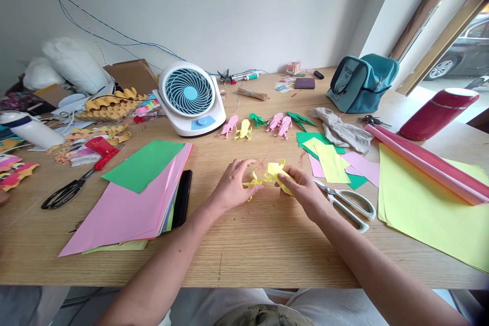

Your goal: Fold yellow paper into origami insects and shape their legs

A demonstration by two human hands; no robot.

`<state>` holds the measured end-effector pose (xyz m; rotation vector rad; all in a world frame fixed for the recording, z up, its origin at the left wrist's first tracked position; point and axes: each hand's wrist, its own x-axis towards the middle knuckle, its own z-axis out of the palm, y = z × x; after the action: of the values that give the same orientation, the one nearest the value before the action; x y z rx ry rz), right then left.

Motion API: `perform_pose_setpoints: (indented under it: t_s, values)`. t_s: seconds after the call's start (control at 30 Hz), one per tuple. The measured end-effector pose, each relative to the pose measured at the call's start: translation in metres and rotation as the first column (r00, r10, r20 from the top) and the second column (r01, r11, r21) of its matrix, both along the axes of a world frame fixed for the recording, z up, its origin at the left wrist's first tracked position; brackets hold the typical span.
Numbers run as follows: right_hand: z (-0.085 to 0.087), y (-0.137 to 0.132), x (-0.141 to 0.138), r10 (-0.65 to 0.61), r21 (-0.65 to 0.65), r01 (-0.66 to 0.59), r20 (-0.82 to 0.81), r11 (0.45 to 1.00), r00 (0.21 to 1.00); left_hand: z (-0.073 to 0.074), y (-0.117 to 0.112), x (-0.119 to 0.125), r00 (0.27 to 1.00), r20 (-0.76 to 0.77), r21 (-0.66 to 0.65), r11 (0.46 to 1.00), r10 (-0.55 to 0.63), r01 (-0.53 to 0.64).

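Note:
My right hand (300,186) pinches a folded yellow paper figure (275,169) between thumb and fingers, low over the table. My left hand (237,183) is curved, its thumb and forefinger spread apart around another thin, folded yellow paper piece (252,181). Whether that piece is joined to the figure on the right, I cannot tell. Beyond my hands stand several folded paper frogs: a yellow paper frog (243,130), a pink paper frog (229,126) and a green paper frog (257,120) among them. White-handled scissors (349,205) lie beside my right wrist.
Coloured paper sheets (133,209) are stacked at left, near black-handled scissors (66,191). A white fan (191,99) stands behind. At right are cut paper pieces (332,163), a grey cloth (344,130), yellow sheets (431,209), a red roll (428,163), a red bottle (437,114) and a teal bag (362,84).

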<state>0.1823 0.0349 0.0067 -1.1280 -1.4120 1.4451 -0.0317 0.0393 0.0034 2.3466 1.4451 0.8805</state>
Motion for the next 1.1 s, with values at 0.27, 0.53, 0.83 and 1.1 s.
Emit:
perform_pose_setpoints:
  t_s: [0.27, 0.53, 0.83, 1.1]
  values:
    - [0.0, 0.001, 0.001, -0.014, -0.007, 0.014, -0.033, 1.0, 0.999, -0.006, -0.005, 0.007, 0.925, -0.375, 0.025, 0.998, 0.057, -0.051]
    - [0.001, 0.002, 0.005, -0.049, -0.015, 0.048, -0.074, 0.999, 0.996, -0.001, 0.002, -0.004, 0.845, -0.533, 0.064, 0.993, -0.049, 0.097]
    - [0.001, 0.005, 0.009, -0.082, 0.009, 0.084, -0.131, 0.996, 0.988, -0.005, 0.02, -0.025, 0.911, -0.412, 0.258, 0.957, -0.015, 0.132]
    - [-0.001, 0.006, 0.011, -0.092, 0.02, 0.097, -0.156, 0.995, 0.983, -0.003, 0.024, -0.035, 0.988, -0.137, 0.053, 0.995, -0.076, 0.084]
